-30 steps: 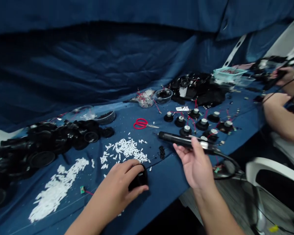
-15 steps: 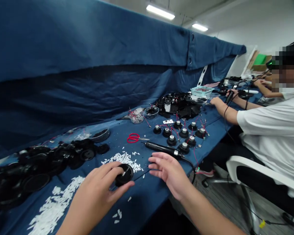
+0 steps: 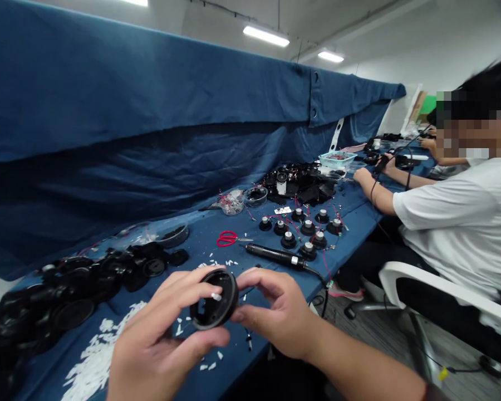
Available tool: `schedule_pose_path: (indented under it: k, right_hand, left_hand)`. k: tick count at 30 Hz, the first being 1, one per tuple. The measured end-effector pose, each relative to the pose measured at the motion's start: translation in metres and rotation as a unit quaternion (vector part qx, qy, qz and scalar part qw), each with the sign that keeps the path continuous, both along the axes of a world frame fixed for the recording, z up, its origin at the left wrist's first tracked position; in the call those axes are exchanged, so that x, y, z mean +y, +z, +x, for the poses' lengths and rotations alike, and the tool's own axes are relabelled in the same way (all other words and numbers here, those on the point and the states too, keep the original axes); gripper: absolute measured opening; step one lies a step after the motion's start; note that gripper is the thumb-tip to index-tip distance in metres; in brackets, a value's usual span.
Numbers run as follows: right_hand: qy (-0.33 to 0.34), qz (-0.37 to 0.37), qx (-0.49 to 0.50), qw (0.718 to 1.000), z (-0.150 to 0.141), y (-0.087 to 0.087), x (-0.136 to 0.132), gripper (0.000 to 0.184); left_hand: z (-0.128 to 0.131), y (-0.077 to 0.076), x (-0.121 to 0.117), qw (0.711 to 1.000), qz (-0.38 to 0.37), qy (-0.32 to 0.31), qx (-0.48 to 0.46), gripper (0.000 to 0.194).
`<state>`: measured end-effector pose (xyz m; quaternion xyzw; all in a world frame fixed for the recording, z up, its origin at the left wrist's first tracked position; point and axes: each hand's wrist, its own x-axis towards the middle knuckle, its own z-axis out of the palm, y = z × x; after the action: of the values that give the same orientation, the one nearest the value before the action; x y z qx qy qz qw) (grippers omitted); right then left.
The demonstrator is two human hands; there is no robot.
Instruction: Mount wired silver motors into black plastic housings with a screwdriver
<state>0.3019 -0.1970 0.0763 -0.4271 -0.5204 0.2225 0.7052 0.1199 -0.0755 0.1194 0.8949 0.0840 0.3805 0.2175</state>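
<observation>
So both hands are on one round black plastic housing (image 3: 217, 314), bottom center of the frame, held up with its open side showing. Left hand (image 3: 158, 331) is wrapped round its left side, index fingertip inside by a small white piece (image 3: 216, 297). Right hand (image 3: 275, 312) has thumb and fingers pinched at the right rim. Black electric screwdriver (image 3: 273, 254) is lying just right of center, red-handled scissors (image 3: 227, 239) near its tip, little speakers (image 3: 308, 227) bunched behind it.
</observation>
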Motion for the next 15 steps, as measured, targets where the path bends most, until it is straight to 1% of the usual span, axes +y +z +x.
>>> schedule_pose_path:
  k: [2,4,7,9,10,12,13,14,15]
  right_hand:
    - [0.010,-0.033,0.032,0.999,0.001,-0.002,-0.011,0.034]
    - [0.039,-0.062,0.074,0.995,0.004,-0.005,-0.022,0.035]
    - [0.081,-0.075,0.154,0.982,0.009,-0.008,-0.042,0.037]
    - [0.070,-0.085,0.172,0.979,0.016,-0.009,-0.061,0.035]
    - [0.048,-0.097,0.164,0.980,0.023,-0.008,-0.073,0.033]
    - [-0.038,-0.125,0.118,0.984,0.043,-0.006,-0.102,0.031]
    - [-0.105,-0.137,0.089,0.981,0.059,-0.004,-0.118,0.033]
    - [-0.182,-0.150,0.059,0.970,0.078,-0.002,-0.133,0.037]
    - [-0.254,-0.167,0.022,0.952,0.100,0.000,-0.146,0.042]
  left_hand:
    - [0.006,-0.006,-0.010,0.999,-0.024,-0.026,-0.023,0.033]
    - [0.017,-0.012,-0.022,0.995,-0.059,-0.060,-0.046,0.034]
    - [0.039,-0.020,-0.039,0.983,-0.118,-0.119,-0.081,0.042]
    - [0.054,-0.023,-0.048,0.972,-0.152,-0.164,-0.077,0.044]
    - [0.059,-0.024,-0.051,0.967,-0.164,-0.185,-0.065,0.043]
    - [0.062,-0.026,-0.054,0.963,-0.170,-0.207,-0.020,0.050]
    - [0.059,-0.028,-0.054,0.966,-0.163,-0.201,0.008,0.058]
    - [0.055,-0.030,-0.052,0.971,-0.152,-0.184,0.033,0.065]
    - [0.048,-0.033,-0.049,0.976,-0.138,-0.158,0.056,0.070]
